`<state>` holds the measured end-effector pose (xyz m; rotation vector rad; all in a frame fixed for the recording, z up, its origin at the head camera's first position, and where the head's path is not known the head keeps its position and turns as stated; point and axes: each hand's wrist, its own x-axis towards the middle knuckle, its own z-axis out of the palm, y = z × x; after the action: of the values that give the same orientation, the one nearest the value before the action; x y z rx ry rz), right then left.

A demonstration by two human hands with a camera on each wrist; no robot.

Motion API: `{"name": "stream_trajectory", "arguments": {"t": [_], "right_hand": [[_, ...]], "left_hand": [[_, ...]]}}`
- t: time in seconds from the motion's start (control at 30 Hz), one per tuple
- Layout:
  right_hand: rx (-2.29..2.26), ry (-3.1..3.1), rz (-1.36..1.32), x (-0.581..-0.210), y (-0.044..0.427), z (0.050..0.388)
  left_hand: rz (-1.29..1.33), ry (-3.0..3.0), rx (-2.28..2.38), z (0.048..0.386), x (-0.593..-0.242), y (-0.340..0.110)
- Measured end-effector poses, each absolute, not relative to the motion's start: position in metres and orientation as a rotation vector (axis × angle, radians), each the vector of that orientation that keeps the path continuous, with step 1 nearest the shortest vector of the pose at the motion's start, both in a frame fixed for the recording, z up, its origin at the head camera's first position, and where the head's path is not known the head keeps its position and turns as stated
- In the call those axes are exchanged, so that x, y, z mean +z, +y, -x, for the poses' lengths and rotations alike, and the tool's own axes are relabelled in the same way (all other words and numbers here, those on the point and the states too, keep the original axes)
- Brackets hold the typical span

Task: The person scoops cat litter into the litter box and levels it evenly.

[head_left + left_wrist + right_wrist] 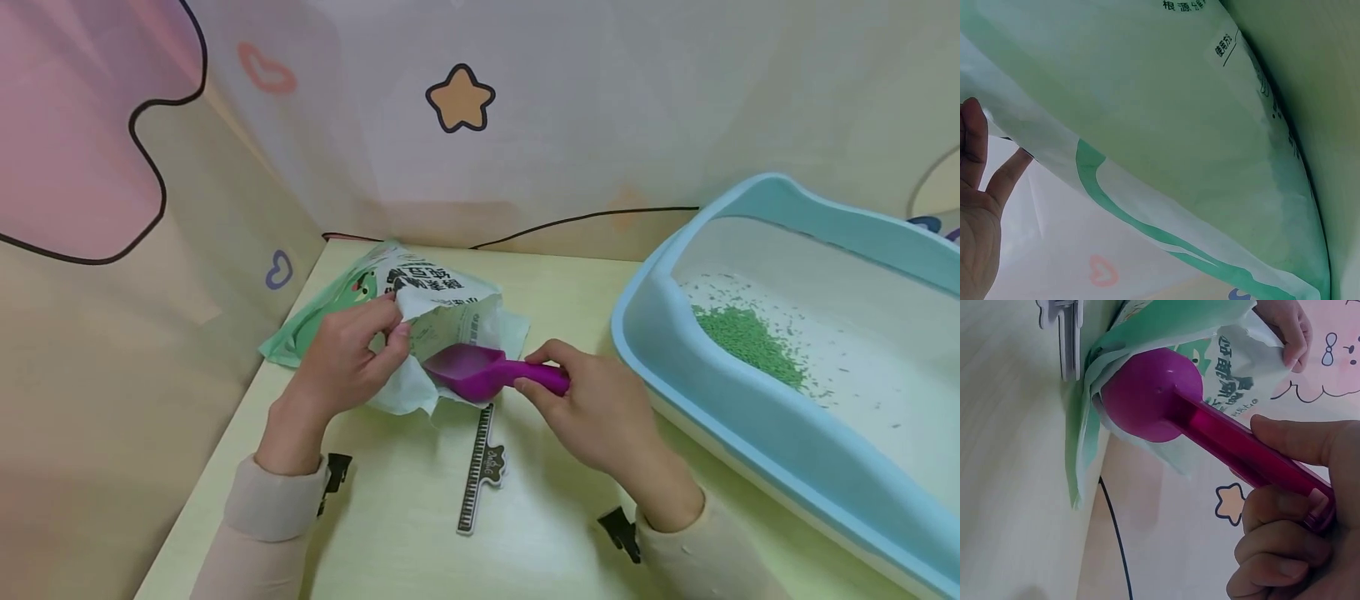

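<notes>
Left hand [348, 354] pinching, fingers curled, right hand [596, 404] curled in a grip, sleeved forearms [258, 533] extended forward

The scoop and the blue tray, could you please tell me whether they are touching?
Apart: in the head view, the scoop is at the bag, and table shows between it and the blue tray.
</notes>
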<state>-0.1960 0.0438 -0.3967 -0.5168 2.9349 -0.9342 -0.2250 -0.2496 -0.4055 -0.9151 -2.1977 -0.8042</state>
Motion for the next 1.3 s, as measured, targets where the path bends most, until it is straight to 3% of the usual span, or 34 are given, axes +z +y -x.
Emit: {"name": "stream_trajectory", "arguments": {"t": [0.43, 0.8, 1.3], "right_hand": [[-0.828, 2.922, 0.541, -0.385, 0.008, 0.213], [-0.846, 2.981, 0.442, -0.391, -0.034, 0.218], [-0.864, 2.986, 0.436, -0.407, -0.054, 0.238]], "left_hand": [[0.904, -2.204, -0.832, 0.225, -0.404, -0.252], [0.856, -2.243, -0.854, 0.225, -0.405, -0.252], [0.866, -2.208, -0.893, 0.225, -0.403, -0.253]]}}
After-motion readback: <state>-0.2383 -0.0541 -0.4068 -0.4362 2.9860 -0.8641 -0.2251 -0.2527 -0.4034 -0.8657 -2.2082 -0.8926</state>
